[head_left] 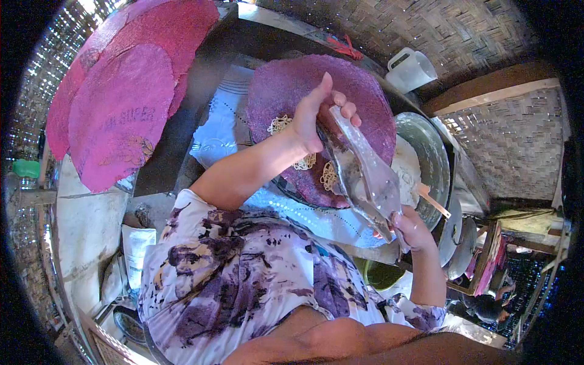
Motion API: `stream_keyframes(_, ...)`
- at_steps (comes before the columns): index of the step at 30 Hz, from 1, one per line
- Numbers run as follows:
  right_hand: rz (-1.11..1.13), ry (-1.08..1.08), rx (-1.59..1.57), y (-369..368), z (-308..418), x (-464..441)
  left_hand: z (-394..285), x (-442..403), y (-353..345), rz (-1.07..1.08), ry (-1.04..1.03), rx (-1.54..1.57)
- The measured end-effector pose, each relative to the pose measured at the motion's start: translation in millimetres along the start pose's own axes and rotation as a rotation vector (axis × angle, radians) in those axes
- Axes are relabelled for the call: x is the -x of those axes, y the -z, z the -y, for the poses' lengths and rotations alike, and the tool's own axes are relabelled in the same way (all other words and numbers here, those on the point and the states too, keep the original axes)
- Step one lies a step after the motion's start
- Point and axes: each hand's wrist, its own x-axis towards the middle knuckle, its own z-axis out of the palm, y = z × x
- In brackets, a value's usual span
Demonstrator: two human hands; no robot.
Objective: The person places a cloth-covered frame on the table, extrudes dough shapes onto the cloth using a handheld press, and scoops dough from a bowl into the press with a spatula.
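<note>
My left hand (319, 115) is closed round the upper end of a long translucent plastic bag (365, 158), its thumb pointing up. At the bag's lower end, my right hand (411, 229) pinches the plastic. The bag is smeared with whitish wet stuff and looks grey and dark along its near side. Beneath it lies a large round purple sheet (359, 85), partly covered by my left forearm. Several small pale lacy rounds (280, 125) rest on that sheet, some half hidden by my arm and the bag.
A metal basin (435, 140) holds a pale mass and a wooden-looking stick (433, 201). Behind stands a white plastic jug (410, 70). Pink round sheets (121, 115) lean at the left. A pale blue cloth (222, 115) lies under the purple sheet. A green basin (383, 274) sits low at right.
</note>
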Motion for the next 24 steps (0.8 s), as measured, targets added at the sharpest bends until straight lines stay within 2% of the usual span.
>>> stream_keyframes(6,-0.045,0.044,0.018,-0.7,-1.1,-14.0,-14.6,-13.5,-0.8,0.041,-0.004,0.004)
stream_keyframes(13,-0.105,0.042,0.043,5.3,-4.1,-1.8,-0.1,-22.3,2.7,0.08,0.028,0.033)
stream_keyframes(16,-0.108,0.017,-0.049,0.9,1.7,13.2,5.2,-23.9,3.4,0.199,0.067,0.059)
stream_keyframes(19,-0.107,0.115,-0.097,3.3,10.3,28.9,-4.6,-20.9,-23.0,0.179,0.062,-0.075)
stream_keyframes(20,-0.108,0.17,-0.094,4.5,11.4,32.9,-11.4,-20.5,-23.4,0.281,0.123,-0.042)
stream_keyframes(23,-0.225,0.316,-0.132,-1.6,19.5,35.4,-11.2,-13.6,-28.2,0.284,0.115,-0.392)
stream_keyframes(24,-0.239,0.328,-0.091,-3.6,27.1,34.8,-3.0,-14.9,5.0,0.371,0.015,-0.542)
